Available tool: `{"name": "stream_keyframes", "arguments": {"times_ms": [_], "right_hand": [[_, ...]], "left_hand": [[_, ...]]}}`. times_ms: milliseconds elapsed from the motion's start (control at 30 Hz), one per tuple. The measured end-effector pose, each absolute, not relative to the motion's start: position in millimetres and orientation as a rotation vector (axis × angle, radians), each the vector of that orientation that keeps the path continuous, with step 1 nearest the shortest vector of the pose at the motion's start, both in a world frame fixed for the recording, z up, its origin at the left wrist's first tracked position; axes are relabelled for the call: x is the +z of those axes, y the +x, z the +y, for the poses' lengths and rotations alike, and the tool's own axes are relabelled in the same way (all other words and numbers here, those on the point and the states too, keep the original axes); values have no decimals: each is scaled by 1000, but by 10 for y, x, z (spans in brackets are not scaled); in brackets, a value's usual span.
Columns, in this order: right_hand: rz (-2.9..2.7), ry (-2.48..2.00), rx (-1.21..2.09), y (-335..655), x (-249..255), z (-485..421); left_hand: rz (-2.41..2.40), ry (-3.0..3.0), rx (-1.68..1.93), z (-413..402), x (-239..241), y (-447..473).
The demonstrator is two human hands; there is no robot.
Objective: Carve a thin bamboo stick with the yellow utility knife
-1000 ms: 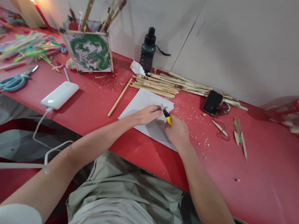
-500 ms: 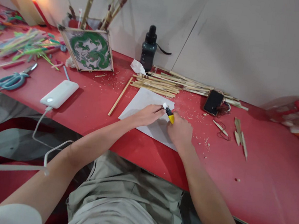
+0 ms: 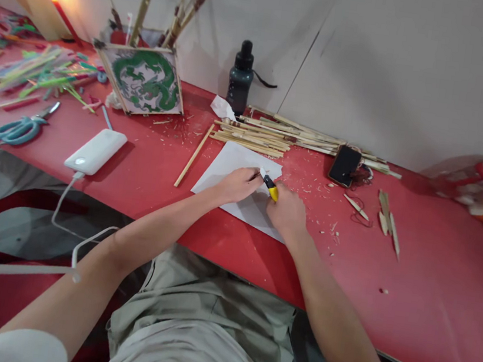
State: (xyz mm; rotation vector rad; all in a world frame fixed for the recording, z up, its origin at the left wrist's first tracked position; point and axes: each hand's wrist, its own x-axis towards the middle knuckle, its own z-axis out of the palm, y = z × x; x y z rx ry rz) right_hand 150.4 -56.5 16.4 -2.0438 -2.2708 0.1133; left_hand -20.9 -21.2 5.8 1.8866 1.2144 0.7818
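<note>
My right hand (image 3: 288,212) is wrapped round a yellow and black utility knife (image 3: 272,190), its pale blade pointing up and left. The blade end meets the fingertips of my left hand (image 3: 239,185), which are pinched together on something small and dark that I cannot make out. Both hands are over a white sheet of paper (image 3: 216,173) lying on the red table (image 3: 233,245). Just behind the sheet lies a pile of thin bamboo sticks (image 3: 251,141). One single stick (image 3: 194,156) rests left of the paper.
A lit red candle (image 3: 64,18) burns at the back left, near colourful strips (image 3: 37,71). Scissors (image 3: 21,129), a white power bank (image 3: 96,152) with a cable, a dragon-picture holder (image 3: 148,81), a dark bottle (image 3: 240,80), a phone (image 3: 345,165) and pointed wood pieces (image 3: 383,211) lie around.
My right hand and the knife have shifted slightly left and down, and the blade now sits closer to my left fingertips. My left hand has barely moved.
</note>
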Motion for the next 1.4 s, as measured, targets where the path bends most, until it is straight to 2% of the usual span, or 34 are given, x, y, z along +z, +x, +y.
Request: {"name": "stream_keyframes", "arguments": {"times_ms": [800,1400], "right_hand": [[-2216,-1890,362,1539,92,-525],[-2231,-1970,173,1542,88,-515]], "left_hand": [[1288,2049,676,-250,57,-249],[1080,1903,892,-242,66,-221]]}}
